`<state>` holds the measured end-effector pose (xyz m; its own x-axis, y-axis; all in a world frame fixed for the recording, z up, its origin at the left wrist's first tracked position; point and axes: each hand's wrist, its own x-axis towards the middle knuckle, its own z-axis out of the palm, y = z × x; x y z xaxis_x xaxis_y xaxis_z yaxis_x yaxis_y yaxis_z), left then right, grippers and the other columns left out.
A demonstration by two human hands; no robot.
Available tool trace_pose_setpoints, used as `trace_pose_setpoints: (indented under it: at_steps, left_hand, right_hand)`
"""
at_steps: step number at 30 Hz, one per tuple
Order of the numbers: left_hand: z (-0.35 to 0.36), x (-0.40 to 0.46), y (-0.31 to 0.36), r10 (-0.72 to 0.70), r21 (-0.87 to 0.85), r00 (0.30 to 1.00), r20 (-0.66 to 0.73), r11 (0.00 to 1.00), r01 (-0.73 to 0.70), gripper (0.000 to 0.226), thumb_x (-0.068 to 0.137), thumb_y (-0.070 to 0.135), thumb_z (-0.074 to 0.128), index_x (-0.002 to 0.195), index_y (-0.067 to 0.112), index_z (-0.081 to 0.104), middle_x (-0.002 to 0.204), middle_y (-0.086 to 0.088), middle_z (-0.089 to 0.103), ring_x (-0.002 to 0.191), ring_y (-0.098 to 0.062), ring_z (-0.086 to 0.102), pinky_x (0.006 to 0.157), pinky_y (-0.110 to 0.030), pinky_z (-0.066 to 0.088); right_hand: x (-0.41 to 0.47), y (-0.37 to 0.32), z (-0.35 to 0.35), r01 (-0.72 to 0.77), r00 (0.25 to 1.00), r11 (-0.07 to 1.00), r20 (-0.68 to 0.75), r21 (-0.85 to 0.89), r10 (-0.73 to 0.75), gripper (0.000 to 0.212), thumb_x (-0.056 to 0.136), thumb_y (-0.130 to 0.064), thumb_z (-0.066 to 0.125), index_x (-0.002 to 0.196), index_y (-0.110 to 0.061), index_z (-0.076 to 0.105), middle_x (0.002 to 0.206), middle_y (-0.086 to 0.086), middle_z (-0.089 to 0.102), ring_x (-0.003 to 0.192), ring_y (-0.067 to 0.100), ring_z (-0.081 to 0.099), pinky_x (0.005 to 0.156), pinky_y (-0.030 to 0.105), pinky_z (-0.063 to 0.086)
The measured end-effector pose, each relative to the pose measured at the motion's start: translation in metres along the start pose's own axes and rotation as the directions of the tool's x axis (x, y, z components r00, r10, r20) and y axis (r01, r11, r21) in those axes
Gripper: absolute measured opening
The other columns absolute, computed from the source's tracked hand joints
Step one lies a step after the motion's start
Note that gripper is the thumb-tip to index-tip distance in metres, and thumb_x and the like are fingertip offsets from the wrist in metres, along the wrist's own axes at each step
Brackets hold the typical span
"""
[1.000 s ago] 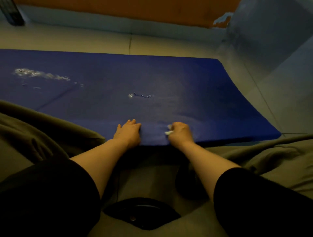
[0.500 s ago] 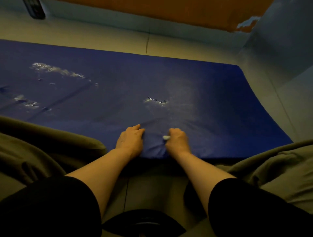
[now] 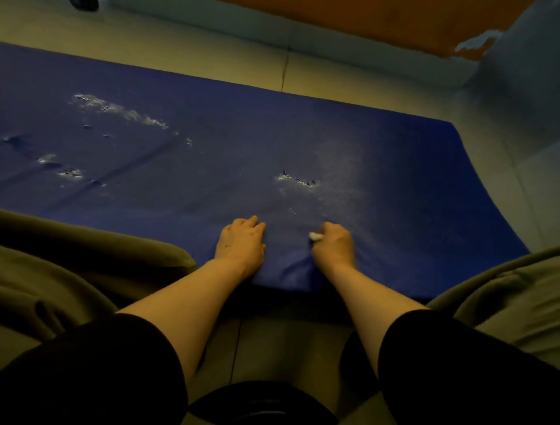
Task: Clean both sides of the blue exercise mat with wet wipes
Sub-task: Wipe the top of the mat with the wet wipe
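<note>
Blue mat flat on pale tiled floor; wall beyond.

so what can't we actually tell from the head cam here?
- Wet wipe: mostly balled inside the right hand; only a tip shows.
- Blue mat: underside hidden against the floor; its left end is cut off by the frame edge.
- Dark object at top edge: cropped, unidentifiable.
</note>
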<state>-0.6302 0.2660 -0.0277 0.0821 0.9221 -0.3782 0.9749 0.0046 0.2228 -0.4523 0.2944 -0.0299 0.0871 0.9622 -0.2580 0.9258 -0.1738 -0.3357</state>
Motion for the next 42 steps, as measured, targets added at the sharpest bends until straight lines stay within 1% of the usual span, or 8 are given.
trace_pose_setpoints:
  at_steps: [4, 10, 17, 23, 25, 32, 38, 42]
  left_hand:
    - [0.0, 0.0, -0.002, -0.006, 0.011, 0.999, -0.039, 1.0, 0.007, 0.052, 0.101, 0.034, 0.043, 0.149, 0.018, 0.03, 0.157, -0.003, 0.026, 0.14, -0.026, 0.027, 0.111, -0.036, 0.026]
    - [0.001, 0.008, -0.002, -0.02, -0.005, 0.999, -0.049, 1.0, 0.019, 0.044, 0.098, 0.033, 0.049, 0.139, 0.018, 0.044, 0.146, -0.003, 0.039, 0.132, -0.026, 0.034, 0.104, -0.036, 0.031]
    - [-0.01, 0.025, -0.009, 0.011, -0.114, 0.999, -0.041, 0.993, -0.016, 0.035, 0.094, 0.03, 0.057, 0.126, 0.016, 0.049, 0.144, -0.004, 0.043, 0.141, -0.023, 0.029, 0.117, -0.043, 0.017]
    - [-0.007, 0.033, -0.005, -0.042, -0.123, 0.998, -0.037, 0.992, 0.038, 0.025, 0.094, 0.025, 0.055, 0.116, 0.014, 0.05, 0.124, -0.006, 0.055, 0.115, -0.026, 0.05, 0.111, -0.042, 0.027]
    - [-0.005, 0.037, -0.005, -0.052, -0.094, 0.997, -0.059, 0.995, 0.046, 0.025, 0.094, 0.027, 0.054, 0.116, 0.014, 0.051, 0.123, -0.007, 0.054, 0.112, -0.027, 0.051, 0.104, -0.039, 0.033]
    - [-0.007, 0.052, -0.004, -0.084, -0.046, 0.991, -0.109, 0.996, 0.079, 0.047, 0.098, 0.034, 0.05, 0.139, 0.013, 0.043, 0.139, -0.007, 0.04, 0.121, -0.03, 0.04, 0.103, -0.038, 0.034]
    - [-0.001, 0.06, 0.0, -0.132, -0.045, 0.982, -0.134, 0.991, 0.127, 0.042, 0.096, 0.033, 0.053, 0.133, 0.014, 0.047, 0.134, -0.008, 0.04, 0.122, -0.028, 0.039, 0.106, -0.038, 0.032]
    - [-0.002, 0.066, 0.004, -0.106, -0.153, 0.985, -0.133, 0.985, 0.085, 0.037, 0.097, 0.021, 0.052, 0.13, 0.006, 0.046, 0.141, -0.01, 0.04, 0.131, -0.027, 0.037, 0.111, -0.035, 0.028]
  right_hand:
    - [0.015, 0.006, -0.006, -0.223, 0.971, 0.972, -0.073, 0.071, 0.228, 0.022, 0.092, -0.016, 0.055, 0.102, 0.003, 0.058, 0.112, 0.023, 0.06, 0.102, 0.039, 0.056, 0.077, 0.038, 0.043]
    - [-0.005, -0.054, 0.031, 0.18, 0.98, 0.978, 0.062, 0.101, -0.187, 0.017, 0.09, -0.018, 0.057, 0.093, -0.002, 0.061, 0.104, 0.018, 0.059, 0.095, 0.035, 0.055, 0.072, 0.035, 0.038]
    - [0.028, 0.003, 0.0, -0.251, 0.949, 0.962, -0.167, 0.109, 0.267, 0.019, 0.09, -0.011, 0.056, 0.101, 0.003, 0.059, 0.112, 0.022, 0.053, 0.1, 0.041, 0.054, 0.08, 0.042, 0.045]
    - [0.013, -0.058, 0.041, 0.123, 0.992, 0.973, 0.008, 0.195, -0.127, 0.01, 0.087, -0.007, 0.056, 0.09, 0.001, 0.059, 0.103, 0.018, 0.054, 0.091, 0.034, 0.053, 0.068, 0.033, 0.035]
    - [0.018, -0.056, 0.041, 0.148, 0.988, 0.972, 0.015, 0.182, -0.153, 0.012, 0.088, -0.011, 0.057, 0.09, 0.0, 0.06, 0.102, 0.017, 0.056, 0.091, 0.034, 0.054, 0.068, 0.033, 0.035]
    - [0.058, 0.004, 0.009, -0.282, 0.935, 0.946, -0.174, 0.16, 0.309, 0.016, 0.092, -0.008, 0.052, 0.102, 0.003, 0.056, 0.115, 0.021, 0.051, 0.102, 0.039, 0.052, 0.078, 0.041, 0.042]
    - [0.033, -0.044, 0.043, 0.094, 0.994, 0.961, -0.081, 0.26, -0.075, 0.009, 0.088, -0.007, 0.052, 0.091, 0.001, 0.057, 0.103, 0.019, 0.054, 0.094, 0.035, 0.052, 0.071, 0.032, 0.035]
    - [0.054, -0.026, 0.03, 0.01, 0.999, 0.976, -0.048, 0.217, 0.001, 0.009, 0.089, -0.008, 0.054, 0.095, -0.001, 0.058, 0.108, 0.016, 0.053, 0.092, 0.032, 0.054, 0.065, 0.029, 0.032]
